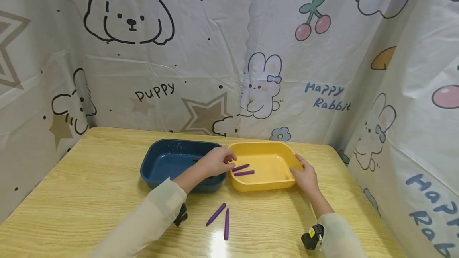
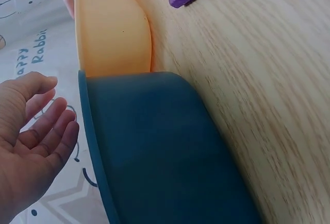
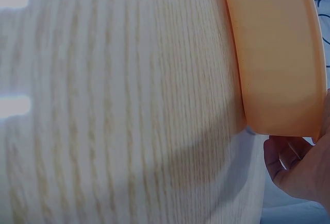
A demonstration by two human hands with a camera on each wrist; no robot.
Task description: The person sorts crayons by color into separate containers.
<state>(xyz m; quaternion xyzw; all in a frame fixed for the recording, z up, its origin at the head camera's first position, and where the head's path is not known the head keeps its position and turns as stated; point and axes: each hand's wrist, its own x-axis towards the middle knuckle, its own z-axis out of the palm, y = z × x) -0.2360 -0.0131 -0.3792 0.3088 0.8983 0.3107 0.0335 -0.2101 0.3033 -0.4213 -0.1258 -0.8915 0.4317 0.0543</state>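
Observation:
My left hand [image 1: 218,161] is over the meeting rims of a dark blue bin [image 1: 152,170] and a yellow bin [image 1: 272,164], its fingers loosely bent with nothing between them. The left wrist view shows the same hand [image 2: 36,136] beside the blue bin's rim. At the yellow bin's right end, my right hand [image 1: 307,176] grips the wall, thumb over the rim and fingers outside. Two purple crayons [image 1: 244,173] lie inside the yellow bin at its left. A dark reddish stick [image 1: 196,159] shows in the blue bin, partly hidden by my left arm.
Two more purple crayons [image 1: 226,224] lie on the wooden table [image 1: 269,222] in front of the bins. A printed cloth [image 1: 215,63] hangs behind and at both sides of the table.

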